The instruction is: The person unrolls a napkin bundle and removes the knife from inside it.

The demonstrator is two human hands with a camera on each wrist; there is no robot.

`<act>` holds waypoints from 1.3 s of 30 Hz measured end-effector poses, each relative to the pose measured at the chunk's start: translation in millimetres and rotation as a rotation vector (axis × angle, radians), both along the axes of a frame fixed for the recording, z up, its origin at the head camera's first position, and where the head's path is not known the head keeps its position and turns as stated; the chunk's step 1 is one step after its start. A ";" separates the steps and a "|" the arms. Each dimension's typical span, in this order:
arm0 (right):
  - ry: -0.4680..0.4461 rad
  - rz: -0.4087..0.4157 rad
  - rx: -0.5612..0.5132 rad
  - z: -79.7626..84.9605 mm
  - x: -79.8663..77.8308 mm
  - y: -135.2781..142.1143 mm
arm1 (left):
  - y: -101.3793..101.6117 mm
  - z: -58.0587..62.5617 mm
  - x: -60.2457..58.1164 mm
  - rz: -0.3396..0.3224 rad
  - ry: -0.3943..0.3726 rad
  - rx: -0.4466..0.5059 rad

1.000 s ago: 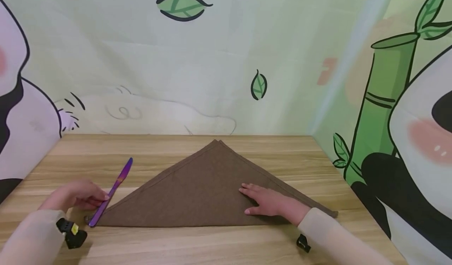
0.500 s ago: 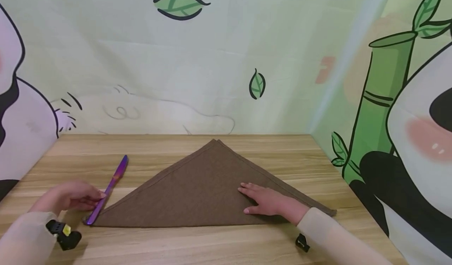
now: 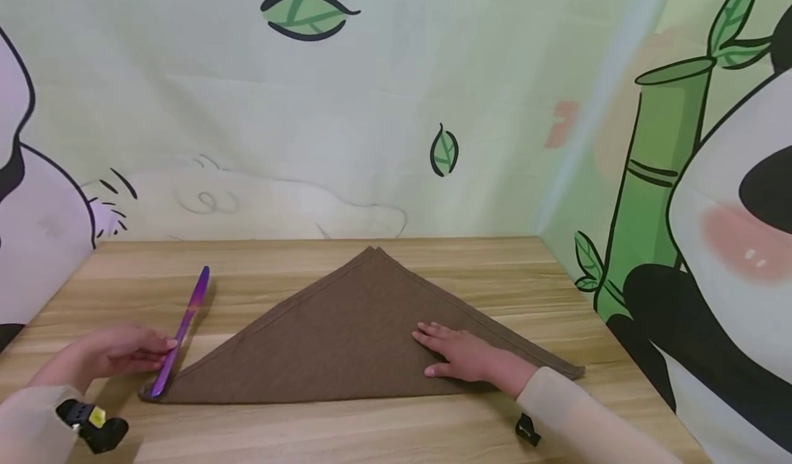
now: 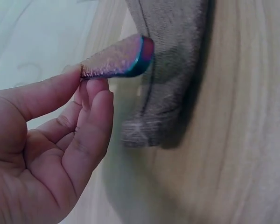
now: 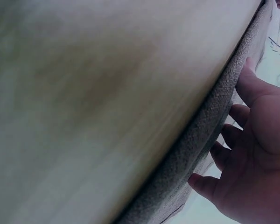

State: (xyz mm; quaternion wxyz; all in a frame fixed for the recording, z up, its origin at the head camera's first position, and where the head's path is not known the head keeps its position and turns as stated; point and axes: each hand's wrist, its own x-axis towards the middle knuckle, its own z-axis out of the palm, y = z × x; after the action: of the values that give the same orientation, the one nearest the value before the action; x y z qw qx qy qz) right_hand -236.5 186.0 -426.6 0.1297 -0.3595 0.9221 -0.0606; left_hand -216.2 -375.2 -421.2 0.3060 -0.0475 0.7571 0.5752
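Note:
A purple, iridescent table knife (image 3: 189, 316) is pinched between the thumb and fingers of my left hand (image 3: 120, 351). It slants above the left corner of a brown cloth napkin (image 3: 328, 347), its tip pointing toward the back. In the left wrist view the knife's rounded handle end (image 4: 116, 59) sticks out past the fingertips, above the cloth's corner. The napkin lies folded as a triangle, its point toward the back wall and its long edge toward me. My right hand (image 3: 467, 357) rests on the right half of the cloth, fingers spread.
The wood-grain table (image 3: 278, 433) extends around the cloth on all sides. Behind it stands a pale green backdrop (image 3: 346, 113) printed with leaves, bamboo and pandas. Black wrist cameras (image 3: 93, 424) hang under both sleeves.
My left hand has moved left with the knife, which now stands more upright in the view and apart from the tabletop. My right hand stays on the cloth. The head view has shifted slightly.

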 end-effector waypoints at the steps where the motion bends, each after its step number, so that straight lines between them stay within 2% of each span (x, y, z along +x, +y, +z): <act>1: -0.003 0.001 -0.002 -0.4 -0.1 -0.1 | -0.7 1.7 0.0 -0.010 0.006 0.004; 10: -0.012 0.001 -0.006 -0.1 0.0 -0.7 | 2.0 27.2 -13.8 -0.007 0.042 -0.031; 25: -0.017 -0.009 0.002 -3.1 -0.7 1.1 | 22.5 55.6 -45.9 0.033 0.054 -0.058; 31: -0.022 -0.013 -0.001 -1.9 0.7 1.0 | 29.9 59.7 -57.0 0.032 0.039 -0.052; 39: -0.024 -0.017 -0.001 -0.5 0.7 0.9 | 33.8 56.0 -71.9 0.046 0.006 -0.041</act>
State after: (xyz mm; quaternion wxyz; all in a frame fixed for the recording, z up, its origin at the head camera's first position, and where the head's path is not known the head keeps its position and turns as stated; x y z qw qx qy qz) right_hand -235.7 186.9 -427.1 0.1400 -0.3508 0.9235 -0.0662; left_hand -288.0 -341.4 -365.2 0.2893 -0.0693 0.7684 0.5666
